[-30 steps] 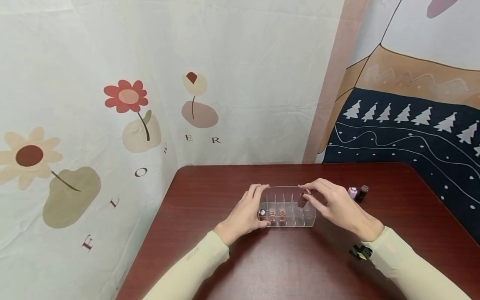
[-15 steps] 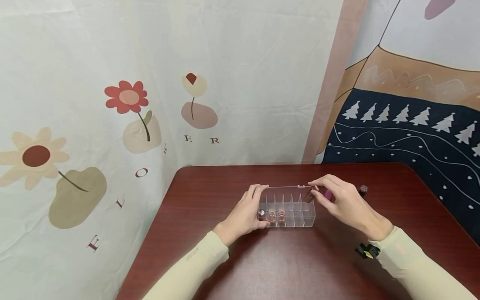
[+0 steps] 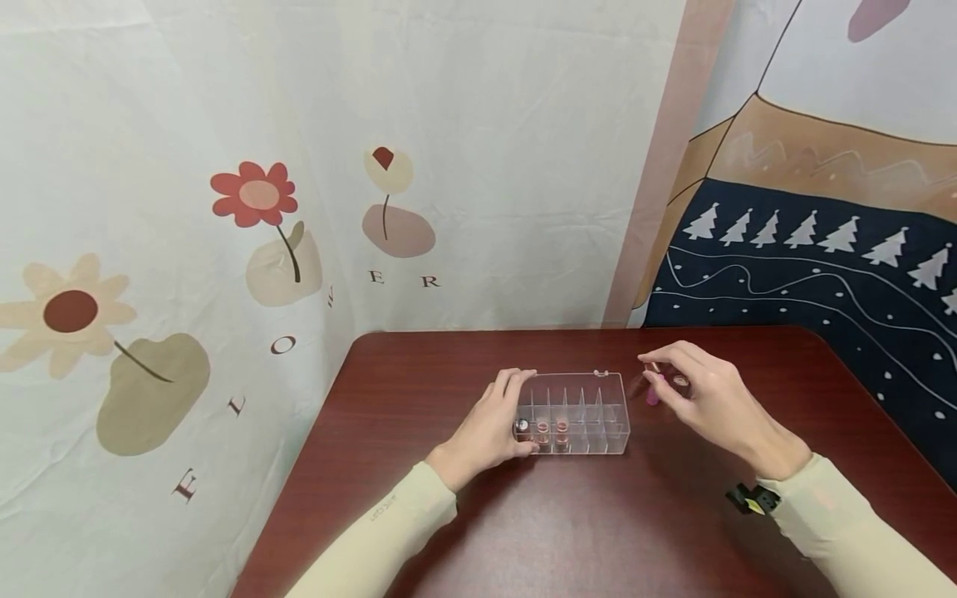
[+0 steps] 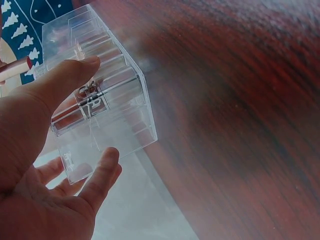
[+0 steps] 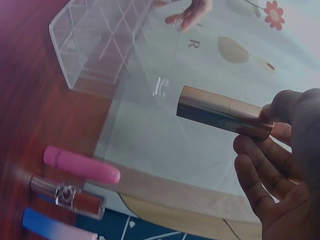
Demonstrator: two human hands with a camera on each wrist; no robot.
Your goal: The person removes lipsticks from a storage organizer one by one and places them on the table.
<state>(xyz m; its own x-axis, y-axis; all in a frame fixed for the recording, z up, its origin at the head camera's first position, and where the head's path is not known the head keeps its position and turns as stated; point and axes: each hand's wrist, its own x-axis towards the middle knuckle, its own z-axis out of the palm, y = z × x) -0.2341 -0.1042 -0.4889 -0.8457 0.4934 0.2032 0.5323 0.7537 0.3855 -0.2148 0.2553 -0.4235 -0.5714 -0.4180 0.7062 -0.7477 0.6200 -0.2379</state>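
My left hand [image 3: 484,423] grips the left end of a clear plastic divided box [image 3: 607,432], thumb at the front and fingers behind. Three lipstick-like tubes [image 3: 562,430] stand in its front compartments at the left. To the right of the box, my right hand [image 3: 710,403] pinches a shiny copper-coloured lipstick tube [image 5: 220,112] by one end, above the table. Beyond that hand, a pink tube [image 5: 82,165], a lip gloss [image 5: 85,202] with a clear patterned body and a blue-and-pink tube [image 5: 57,227] show in the right wrist view; the hand partly hides them in the head view.
The dark red wooden table [image 3: 523,531] reaches back to a pale curtain [image 3: 486,208] printed with flowers. A navy cloth with white trees [image 3: 807,241] hangs at the right. A clear panel with a small clasp [image 3: 601,373] rises along the box's back.
My right hand has moved right, carrying the copper-coloured lipstick tube from over the box's right end to beside the loose tubes. The left hand and the box stay in place.
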